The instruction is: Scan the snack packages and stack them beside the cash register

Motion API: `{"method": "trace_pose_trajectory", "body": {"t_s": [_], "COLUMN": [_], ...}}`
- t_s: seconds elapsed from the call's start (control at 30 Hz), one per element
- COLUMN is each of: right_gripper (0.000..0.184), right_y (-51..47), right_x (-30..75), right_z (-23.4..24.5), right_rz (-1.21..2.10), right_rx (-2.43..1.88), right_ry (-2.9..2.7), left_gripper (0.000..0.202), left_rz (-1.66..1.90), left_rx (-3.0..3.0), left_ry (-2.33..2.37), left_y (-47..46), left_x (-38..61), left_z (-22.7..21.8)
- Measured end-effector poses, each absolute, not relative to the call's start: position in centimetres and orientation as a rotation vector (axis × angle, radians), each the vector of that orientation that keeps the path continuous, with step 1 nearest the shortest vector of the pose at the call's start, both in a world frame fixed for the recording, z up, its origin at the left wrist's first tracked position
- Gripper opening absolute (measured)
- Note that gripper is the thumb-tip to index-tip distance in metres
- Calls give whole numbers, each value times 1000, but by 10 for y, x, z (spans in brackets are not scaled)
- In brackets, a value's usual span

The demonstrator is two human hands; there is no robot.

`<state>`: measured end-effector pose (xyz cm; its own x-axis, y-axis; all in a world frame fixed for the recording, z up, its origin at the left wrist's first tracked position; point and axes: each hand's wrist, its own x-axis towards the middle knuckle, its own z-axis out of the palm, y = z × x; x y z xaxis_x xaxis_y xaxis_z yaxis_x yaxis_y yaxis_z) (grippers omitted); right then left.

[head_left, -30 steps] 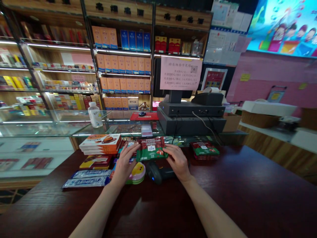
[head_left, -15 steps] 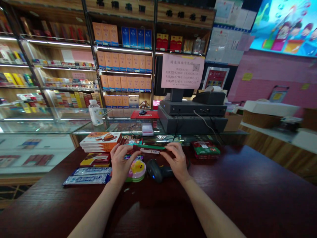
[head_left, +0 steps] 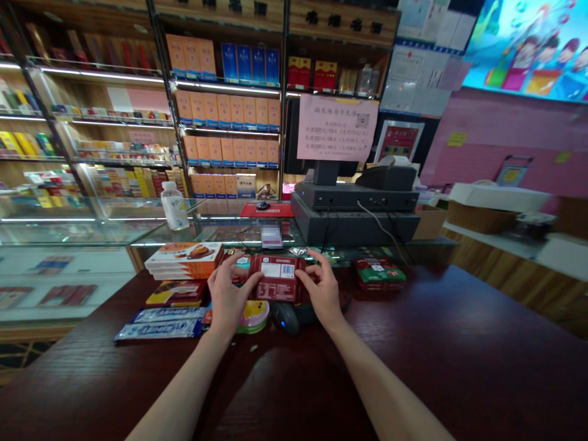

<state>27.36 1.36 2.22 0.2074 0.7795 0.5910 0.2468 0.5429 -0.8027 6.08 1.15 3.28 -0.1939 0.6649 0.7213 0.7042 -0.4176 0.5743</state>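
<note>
Dark red packet (head_left: pixel 277 288) was held up between the two hands, just beyond the black scanner (head_left: pixel 285 316), and its face with the white label and the barcode was turned to the person. The left hand (head_left: pixel 228 297), which was to the left of the scanner and farther than it, was gripping the left end of the packet, with the thumb laid on the near face. The right hand (head_left: pixel 324 297), to the right of the scanner head, was pinching the other end; how its farther fingers were placed, I could not tell.

Just left of the scanner lay a pastel container (head_left: pixel 253 315) with a yellow figure on top. Farther left of the scanner were two blue and silver bars (head_left: pixel 158 329), and behind these, yellow and dark red packs (head_left: pixel 172 295) and a pile of orange and white boxes (head_left: pixel 184 260). To the right of the scanner and beyond it, some green and red packs (head_left: pixel 379 274) were lying on the dark table (head_left: pixel 404 380).
</note>
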Motion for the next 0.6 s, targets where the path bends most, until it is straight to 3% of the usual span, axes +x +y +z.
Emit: {"method": "trace_pose_trajectory", "body": {"t_s": [0.17, 0.3, 0.6], "right_gripper": [29, 31, 86], "right_y": [12, 11, 13], "right_x": [274, 277, 279], "right_z": [23, 22, 16], "right_rz": [483, 424, 96], "right_rx": [-978, -957, -958], "right_ry": [-1412, -1566, -1957], "left_gripper": [46, 42, 36], "left_rz": [-1671, -1618, -1531], "left_rx": [-1967, -1942, -1952], "left_ry": [-1676, -1700, -1771], "left_y": [12, 12, 14], "left_x": [60, 57, 51], "left_z": [33, 34, 35]}}
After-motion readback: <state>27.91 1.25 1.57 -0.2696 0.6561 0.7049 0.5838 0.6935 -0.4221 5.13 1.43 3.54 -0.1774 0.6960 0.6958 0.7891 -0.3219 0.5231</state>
